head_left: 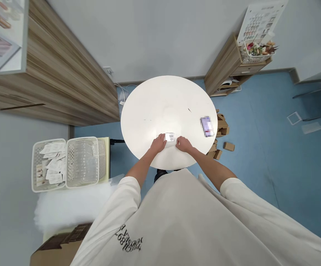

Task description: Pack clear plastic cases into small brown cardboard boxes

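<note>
A small clear packet [170,137] with something grey inside lies near the front edge of the round white table [160,107]. My left hand [158,143] has its fingers closed on the packet's left side. At the packet's right side my right hand [183,143] rests with curled fingers, touching or holding that edge. Both forearms reach in from white sleeves.
A blurred purple-white object [207,126] lies at the table's right edge. Small cardboard boxes [223,137] litter the blue floor to the right. Two white baskets [66,162] of packets stand at my left. Wooden cabinets [229,66] line the wall.
</note>
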A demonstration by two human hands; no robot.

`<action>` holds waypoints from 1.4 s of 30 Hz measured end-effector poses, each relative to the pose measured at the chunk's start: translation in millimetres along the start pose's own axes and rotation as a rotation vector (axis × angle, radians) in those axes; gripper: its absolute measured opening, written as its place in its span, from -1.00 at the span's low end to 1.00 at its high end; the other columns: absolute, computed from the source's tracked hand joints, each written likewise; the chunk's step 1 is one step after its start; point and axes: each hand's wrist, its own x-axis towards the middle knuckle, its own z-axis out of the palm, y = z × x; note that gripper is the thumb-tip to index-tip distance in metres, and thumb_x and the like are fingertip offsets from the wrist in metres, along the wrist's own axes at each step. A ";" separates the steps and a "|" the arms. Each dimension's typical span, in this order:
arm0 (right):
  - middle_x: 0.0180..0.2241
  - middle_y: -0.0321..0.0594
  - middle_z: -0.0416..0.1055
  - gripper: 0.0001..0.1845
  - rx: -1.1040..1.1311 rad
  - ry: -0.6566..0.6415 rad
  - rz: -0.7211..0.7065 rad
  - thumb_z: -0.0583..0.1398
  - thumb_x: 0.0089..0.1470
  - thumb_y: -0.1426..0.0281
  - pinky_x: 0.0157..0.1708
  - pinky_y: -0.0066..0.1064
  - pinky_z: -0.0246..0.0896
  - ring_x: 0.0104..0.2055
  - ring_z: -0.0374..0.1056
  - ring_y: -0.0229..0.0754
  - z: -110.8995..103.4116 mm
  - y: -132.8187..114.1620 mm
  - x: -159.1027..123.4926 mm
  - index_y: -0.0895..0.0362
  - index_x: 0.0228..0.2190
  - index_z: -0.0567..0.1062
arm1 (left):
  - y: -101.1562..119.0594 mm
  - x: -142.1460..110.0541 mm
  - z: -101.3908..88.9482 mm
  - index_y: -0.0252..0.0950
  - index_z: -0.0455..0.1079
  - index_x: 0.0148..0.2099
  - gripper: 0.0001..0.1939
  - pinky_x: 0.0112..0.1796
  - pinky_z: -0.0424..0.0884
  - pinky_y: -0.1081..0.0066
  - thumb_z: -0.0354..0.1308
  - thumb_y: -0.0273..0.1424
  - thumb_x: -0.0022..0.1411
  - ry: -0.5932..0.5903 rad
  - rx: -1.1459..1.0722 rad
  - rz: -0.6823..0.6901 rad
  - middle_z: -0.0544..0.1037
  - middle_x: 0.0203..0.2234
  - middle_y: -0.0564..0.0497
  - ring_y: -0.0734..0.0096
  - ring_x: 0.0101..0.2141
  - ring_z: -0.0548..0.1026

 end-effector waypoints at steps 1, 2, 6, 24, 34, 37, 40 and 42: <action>-0.14 -0.12 0.41 -0.93 0.037 0.011 0.032 0.13 0.19 0.37 -0.26 -0.35 0.20 -0.20 0.34 -0.11 -3.7 1.2 4.7 0.10 -0.30 0.40 | 2.9 0.5 -3.8 -0.32 0.05 0.39 -0.49 0.05 0.35 0.19 -0.21 -0.26 0.50 0.030 -0.002 -0.013 0.24 0.31 -0.25 0.11 0.15 0.40; -0.14 -0.13 0.42 -0.94 0.066 0.017 0.059 0.14 0.19 0.36 -0.28 -0.36 0.20 -0.22 0.34 -0.13 -6.7 2.3 9.6 0.09 -0.31 0.39 | 6.3 0.3 -7.9 -0.31 0.07 0.38 -0.50 0.09 0.31 0.17 -0.22 -0.26 0.50 0.070 0.006 -0.024 0.24 0.31 -0.24 0.11 0.18 0.36; -0.19 -0.16 0.45 -0.94 0.109 -0.015 0.109 0.14 0.19 0.35 -0.38 -0.38 0.18 -0.31 0.35 -0.16 -13.4 5.6 28.2 0.08 -0.31 0.37 | 22.6 -8.2 -22.7 -0.27 0.16 0.33 -0.55 0.24 0.09 0.05 -0.17 -0.37 0.46 0.211 0.110 -0.022 0.24 0.31 -0.22 0.05 0.29 0.19; -0.27 -0.05 0.51 -0.76 0.059 -0.076 0.190 -0.05 0.36 0.31 -0.31 -0.27 0.19 -0.29 0.42 0.02 -21.4 0.8 57.6 0.12 -0.03 0.27 | 23.7 13.2 16.4 -0.27 0.22 0.27 -0.44 0.14 0.21 0.03 -0.03 -0.61 0.23 0.008 0.200 0.116 0.20 0.34 -0.26 -0.02 0.28 0.23; 0.13 0.07 0.29 -0.63 -0.136 0.263 -0.008 -0.06 0.34 0.40 0.09 -0.14 0.09 0.12 0.19 0.09 -17.9 1.7 6.2 0.16 0.09 0.36 | 25.7 30.9 15.5 -0.26 0.28 0.19 -0.53 0.07 0.23 0.04 0.01 -0.57 0.25 0.049 0.172 0.054 0.32 0.24 -0.27 -0.07 0.16 0.33; 0.14 0.04 0.30 -0.61 -0.199 0.191 -0.168 -0.03 0.29 0.48 0.14 -0.14 0.03 0.15 0.17 0.08 -9.8 -1.9 -2.2 0.15 0.07 0.41 | 25.6 27.1 13.6 -0.30 0.29 0.15 -0.55 0.05 0.22 0.07 0.04 -0.58 0.21 0.065 0.170 0.071 0.37 0.17 -0.27 -0.05 0.11 0.35; 0.25 0.02 0.24 -0.55 -0.251 0.141 -0.264 0.02 0.25 0.48 0.20 -0.10 -0.04 0.25 0.10 0.09 1.8 -5.9 -2.1 0.15 0.15 0.38 | 24.9 16.8 13.4 -0.30 0.28 0.14 -0.56 0.03 0.21 0.09 0.09 -0.53 0.19 0.050 0.172 0.077 0.40 0.13 -0.24 -0.03 0.08 0.36; 0.31 0.02 0.18 -0.48 -0.283 0.107 -0.306 0.07 0.22 0.47 0.24 -0.06 -0.10 0.32 0.03 0.12 10.1 -8.2 -0.9 0.14 0.21 0.33 | 24.6 7.2 14.1 -0.30 0.27 0.14 -0.56 0.02 0.21 0.10 0.12 -0.49 0.19 0.031 0.167 0.075 0.42 0.10 -0.23 -0.01 0.07 0.36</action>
